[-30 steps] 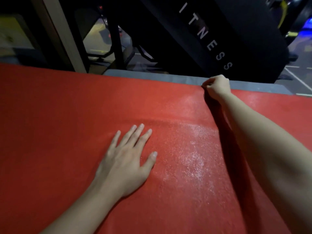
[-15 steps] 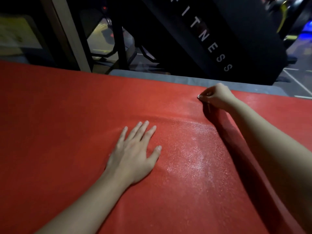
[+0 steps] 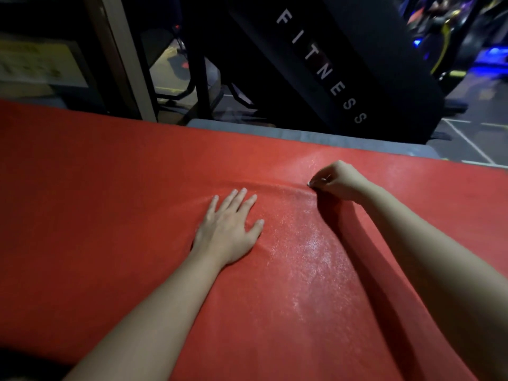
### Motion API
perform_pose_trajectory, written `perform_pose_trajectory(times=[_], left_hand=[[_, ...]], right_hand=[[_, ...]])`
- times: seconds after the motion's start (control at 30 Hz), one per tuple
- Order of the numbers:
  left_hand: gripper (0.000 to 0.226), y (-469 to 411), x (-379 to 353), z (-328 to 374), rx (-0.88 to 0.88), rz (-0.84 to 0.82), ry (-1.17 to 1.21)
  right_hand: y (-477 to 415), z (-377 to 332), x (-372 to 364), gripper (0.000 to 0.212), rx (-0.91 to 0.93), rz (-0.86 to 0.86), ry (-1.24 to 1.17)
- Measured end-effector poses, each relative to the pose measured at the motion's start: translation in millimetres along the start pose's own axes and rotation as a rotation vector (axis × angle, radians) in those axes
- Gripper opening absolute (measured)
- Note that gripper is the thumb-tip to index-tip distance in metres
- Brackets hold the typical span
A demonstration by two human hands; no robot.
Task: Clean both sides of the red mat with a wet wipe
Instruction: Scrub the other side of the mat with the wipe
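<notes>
Across the red mat [image 3: 110, 215], spread under both arms: probably the turn-over.
Left grip [image 3: 228, 229] presses flat, fingers straight. Right grip [image 3: 341, 181] pinches a raised ridge near the mat's far edge. No wipe in view. Flipping calls for a fuller hold.

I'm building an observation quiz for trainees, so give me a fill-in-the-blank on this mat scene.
The left hand rests palm ___ on the red mat.
The right hand pinches the mat, and a ridge runs from there toward the ___ hand.
White letters on the black panel spell ___.
Missing words: down; left; FITNESS.
</notes>
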State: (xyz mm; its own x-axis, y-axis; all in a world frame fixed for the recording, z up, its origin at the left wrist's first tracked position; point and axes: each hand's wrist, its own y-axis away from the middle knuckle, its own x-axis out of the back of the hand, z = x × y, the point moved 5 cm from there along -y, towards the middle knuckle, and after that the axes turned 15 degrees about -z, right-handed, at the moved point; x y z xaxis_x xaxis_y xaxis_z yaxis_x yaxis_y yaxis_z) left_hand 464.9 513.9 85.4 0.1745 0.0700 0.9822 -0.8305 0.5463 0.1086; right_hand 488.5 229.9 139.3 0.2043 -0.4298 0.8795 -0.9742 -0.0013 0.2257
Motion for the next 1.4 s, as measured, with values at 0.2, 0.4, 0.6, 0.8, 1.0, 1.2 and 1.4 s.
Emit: perform_pose_trajectory(times=[0.2, 0.4, 0.6, 0.8, 1.0, 1.2, 1.4], left_hand=[[0.075, 0.8, 0.1, -1.0, 0.003, 0.007, 0.020], [0.071, -0.3, -2.1, -2.0, 0.001, 0.026, 0.015], [0.067, -1.4, -0.7, -1.9, 0.000, 0.033, 0.023], [0.068, -3.5, -1.2, -2.3, 0.005, 0.019, 0.028], [0.067, 0.1, 3.9, -1.7, 0.007, -0.002, 0.037], [0.066, -1.4, 3.7, -1.7, 0.009, 0.014, 0.039], [0.065, 0.8, 5.7, -1.9, 0.004, 0.013, 0.043]], right_hand=[[40.9, 13.7, -7.4, 0.013, -0.029, 0.196, -0.135], [65.1, -6.2, -20.7, 0.006, 0.015, -0.038, -0.028], [72.5, -8.4, -27.9, 0.012, -0.080, 0.199, -0.099], [106.4, -28.4, -41.0, 0.006, 0.071, -0.011, -0.014], [113.4, -21.9, -41.4, 0.015, -0.066, 0.288, -0.111], [137.1, -39.1, -58.9, 0.013, 0.087, 0.017, -0.002], [132.1, -30.8, -51.6, 0.015, -0.007, 0.242, -0.131]])
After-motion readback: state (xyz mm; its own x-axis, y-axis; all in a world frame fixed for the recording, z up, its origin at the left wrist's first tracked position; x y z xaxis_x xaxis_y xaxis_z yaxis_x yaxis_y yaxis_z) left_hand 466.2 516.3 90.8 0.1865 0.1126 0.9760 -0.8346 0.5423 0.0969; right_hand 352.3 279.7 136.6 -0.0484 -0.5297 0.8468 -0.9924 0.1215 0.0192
